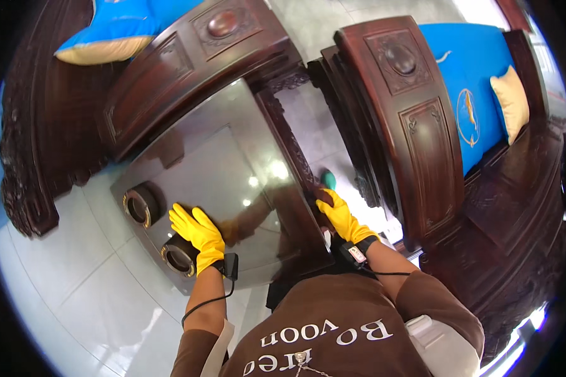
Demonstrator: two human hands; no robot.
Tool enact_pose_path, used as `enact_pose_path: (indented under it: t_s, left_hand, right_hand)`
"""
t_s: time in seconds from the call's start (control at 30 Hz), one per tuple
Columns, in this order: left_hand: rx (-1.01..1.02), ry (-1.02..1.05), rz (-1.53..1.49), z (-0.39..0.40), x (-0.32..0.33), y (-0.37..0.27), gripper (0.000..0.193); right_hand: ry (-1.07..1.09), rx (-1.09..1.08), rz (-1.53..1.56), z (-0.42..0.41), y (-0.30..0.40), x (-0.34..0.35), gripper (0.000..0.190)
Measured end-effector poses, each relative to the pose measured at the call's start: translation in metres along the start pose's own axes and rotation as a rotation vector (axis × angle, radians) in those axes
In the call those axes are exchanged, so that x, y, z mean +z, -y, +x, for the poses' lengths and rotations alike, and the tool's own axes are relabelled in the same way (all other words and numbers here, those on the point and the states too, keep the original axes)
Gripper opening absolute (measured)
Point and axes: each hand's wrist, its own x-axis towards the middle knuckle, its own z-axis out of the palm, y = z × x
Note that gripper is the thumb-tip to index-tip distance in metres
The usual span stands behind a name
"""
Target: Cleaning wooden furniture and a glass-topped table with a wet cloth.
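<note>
My left hand (198, 233), in a yellow rubber glove, lies palm down on the glossy top of a dark wooden table (217, 165). Its fingers are straight and hold nothing. Beside it stand two dark round ashtray-like vessels with gold marks on their rims, one past the fingertips (152, 200) and one by the wrist (183, 245). My right hand (339, 217), gloved alike, is down at the table's right side, fingers bent. Something dark red (321, 194) shows at its fingertips; whether it is cloth or carved wood I cannot tell.
A carved wooden armchair (424, 141) with blue cushions (481, 94) stands close on the right. Another carved seat (184, 61) borders the table's far side. A green rounded object (328, 179) is low in the gap by my right hand. Cables run from both wrist devices.
</note>
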Motion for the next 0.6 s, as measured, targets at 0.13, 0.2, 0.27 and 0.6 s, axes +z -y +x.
enact_pose_path:
  t_s: [0.13,0.2,0.27,0.6]
  left_hand:
    - [0.017,0.026,0.029,-0.002,0.007,0.007,0.061]
    - [0.004,0.054,0.01,-0.001,0.005,0.003,0.06]
    - [0.033,0.067,0.031,0.002,0.011,0.007,0.061]
    - [0.1,0.071,-0.082,0.096,0.012,-0.064,0.065]
  right_hand:
    - [0.148,-0.185,-0.065,0.044,0.034,0.008,0.051]
    - [0.156,-0.253,-0.096,0.053,0.021,0.006,0.053]
    - [0.188,-0.224,-0.149,0.052,0.009,0.003,0.056]
    - [0.184,0.02,0.128,0.004,0.011,-0.007,0.058]
